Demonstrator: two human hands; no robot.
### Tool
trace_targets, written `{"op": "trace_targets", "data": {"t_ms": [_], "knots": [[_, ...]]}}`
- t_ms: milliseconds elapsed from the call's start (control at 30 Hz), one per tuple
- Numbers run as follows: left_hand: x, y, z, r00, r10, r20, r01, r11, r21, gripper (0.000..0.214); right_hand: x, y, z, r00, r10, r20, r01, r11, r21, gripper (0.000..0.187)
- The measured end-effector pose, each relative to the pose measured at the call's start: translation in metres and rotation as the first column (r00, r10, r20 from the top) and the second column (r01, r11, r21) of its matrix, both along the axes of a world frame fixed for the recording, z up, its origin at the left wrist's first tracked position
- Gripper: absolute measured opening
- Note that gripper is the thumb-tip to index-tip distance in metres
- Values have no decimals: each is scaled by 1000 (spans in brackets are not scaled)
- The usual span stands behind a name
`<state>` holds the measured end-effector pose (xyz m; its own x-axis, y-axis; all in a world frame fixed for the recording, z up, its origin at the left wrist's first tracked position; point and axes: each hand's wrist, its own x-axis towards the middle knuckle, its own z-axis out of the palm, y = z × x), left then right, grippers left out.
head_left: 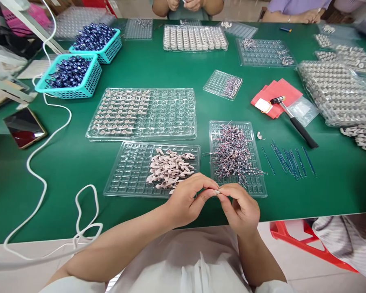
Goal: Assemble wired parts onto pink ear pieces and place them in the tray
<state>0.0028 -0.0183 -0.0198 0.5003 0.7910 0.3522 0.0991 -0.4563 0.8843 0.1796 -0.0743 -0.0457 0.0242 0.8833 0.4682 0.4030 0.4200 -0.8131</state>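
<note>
My left hand (187, 199) and my right hand (239, 207) meet near the table's front edge, fingertips pinched together. Between them is a small beige earbud shell (216, 191), mostly covered by the fingers. Behind my left hand, a pile of similar beige shells (167, 169) lies on a clear plastic tray (125, 175). Just beyond my right hand, another clear tray (259, 183) bears a heap of tiny parts with thin wire leads (233, 152). Farther back, a large clear tray (171, 116) has beige shells set in rows in its left half.
Right of the wired parts lie blue strips (289, 162), a single loose shell (259, 135) and a black-handled hammer (295, 122) by red packets (280, 91). Turquoise baskets (76, 91) of dark blue pieces, a phone (25, 127) and a white cable (38, 158) occupy the left. Co-workers' hands (183, 4) show opposite.
</note>
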Motion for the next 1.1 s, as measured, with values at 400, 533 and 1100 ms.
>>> {"op": "trace_targets", "data": {"t_ms": [400,533,1100], "knots": [[1,-2,0,999,31,-19,-31,999,-34,10,1,-1,-1,996,-50,71,49,999,22,26],[0,0,3,999,37,-13,-37,998,-40,12,3,-1,-3,995,-46,93,43,999,28,25],[-117,96,35,577,454,-679,-513,848,132,31,11,2,-6,983,-82,162,89,995,-40,17]]}}
